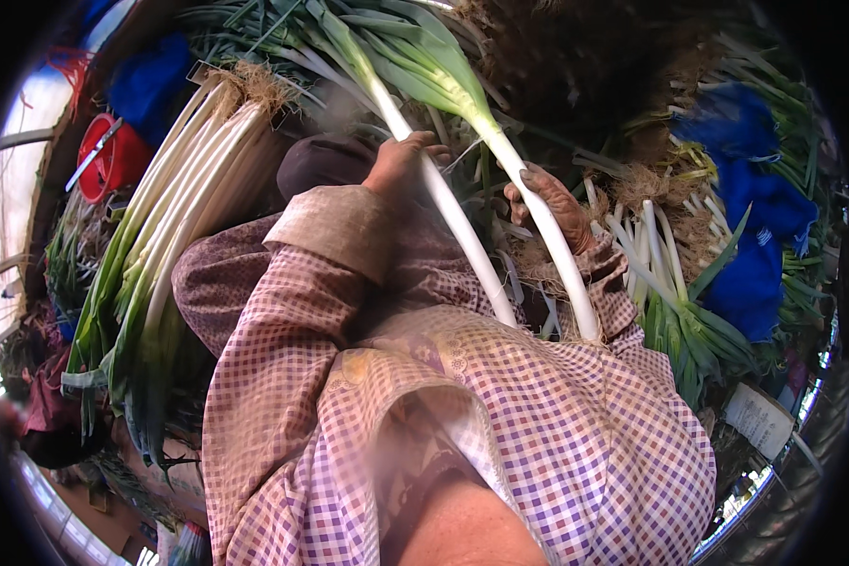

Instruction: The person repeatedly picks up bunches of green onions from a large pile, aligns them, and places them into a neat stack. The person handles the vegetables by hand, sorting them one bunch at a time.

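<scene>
Two long green onions lie slanting across my lap, white ends toward me and green leaves away. My left hand has its fingers closed round the white stem of the left green onion. Round the stem of the right green onion, my right hand is closed from behind, partly hidden by the stem. The two white stems are apart, and their leaves overlap at the top. Their lower ends rest against my checked shirt.
A thick stack of green onions leans at the left, roots up. Beyond it sit a red basin and blue cloth. More green onions lie at the right, beside a crumpled blue sheet. Dark soil-like matter is ahead.
</scene>
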`<state>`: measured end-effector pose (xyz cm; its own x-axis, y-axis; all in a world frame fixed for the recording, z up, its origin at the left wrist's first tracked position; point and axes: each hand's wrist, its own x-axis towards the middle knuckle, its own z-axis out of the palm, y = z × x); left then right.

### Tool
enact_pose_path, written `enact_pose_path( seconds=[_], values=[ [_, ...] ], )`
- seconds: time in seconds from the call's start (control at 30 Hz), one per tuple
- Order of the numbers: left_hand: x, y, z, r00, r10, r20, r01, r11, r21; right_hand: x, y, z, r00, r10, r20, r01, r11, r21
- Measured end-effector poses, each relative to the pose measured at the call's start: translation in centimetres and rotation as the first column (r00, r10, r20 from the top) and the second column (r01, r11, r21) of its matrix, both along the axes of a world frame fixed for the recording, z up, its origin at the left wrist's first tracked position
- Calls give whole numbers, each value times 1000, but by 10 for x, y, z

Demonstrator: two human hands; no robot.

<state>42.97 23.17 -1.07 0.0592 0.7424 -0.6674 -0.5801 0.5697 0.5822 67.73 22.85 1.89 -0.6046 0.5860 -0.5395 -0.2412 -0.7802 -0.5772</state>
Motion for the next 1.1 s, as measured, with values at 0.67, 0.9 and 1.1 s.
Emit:
enact_pose_path(
  seconds=[0.67, 0.9, 1.1],
  values=[
    [-1, 13, 55, 825, 411, 387, -506, 843, 184, -13, -60, 80, 960, 238, -146, -250, 966, -67],
    [-60, 30, 118, 754, 340, 563, -624, 638, 451, -34, -61, 117, 936, 346, -56, -346, 938, 14],
    [-187, -34, 200, 777, 518, 357, -545, 272, 793, -99, -27, 135, 792, 301, 532, -605, 267, 750]
  ],
)
